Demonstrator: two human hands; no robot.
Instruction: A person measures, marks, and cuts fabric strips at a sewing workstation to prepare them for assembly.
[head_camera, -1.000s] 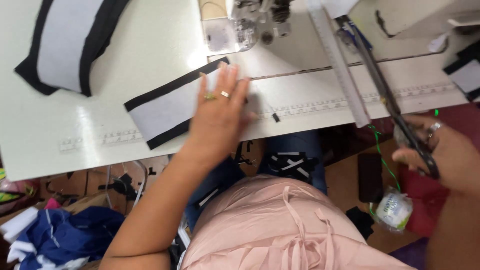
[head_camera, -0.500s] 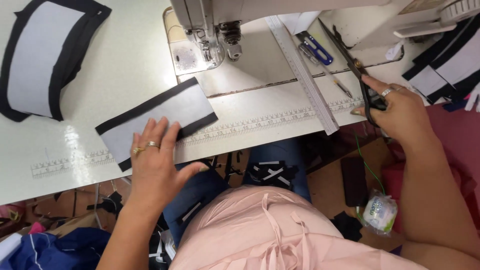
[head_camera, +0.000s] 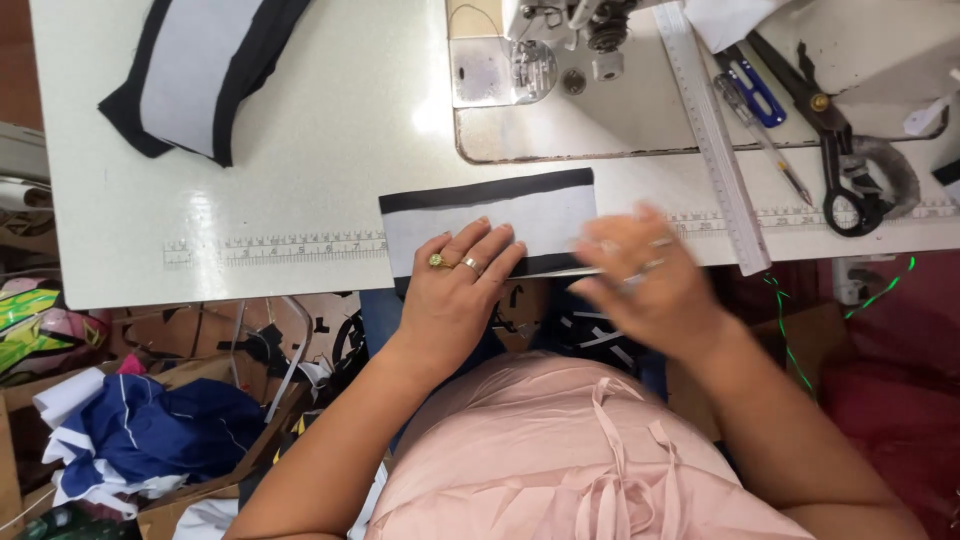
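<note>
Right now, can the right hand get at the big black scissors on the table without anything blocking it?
Probably yes. The right hand is at the table edge, beside the fabric piece. The black scissors lie uncovered to its right. Only the flat ruler lies between, low enough to reach over.

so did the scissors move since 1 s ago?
Yes. The black scissors were in the right hand off the table's right edge; now they lie on the table, right of the ruler, and the hand is at the fabric strip.
</note>
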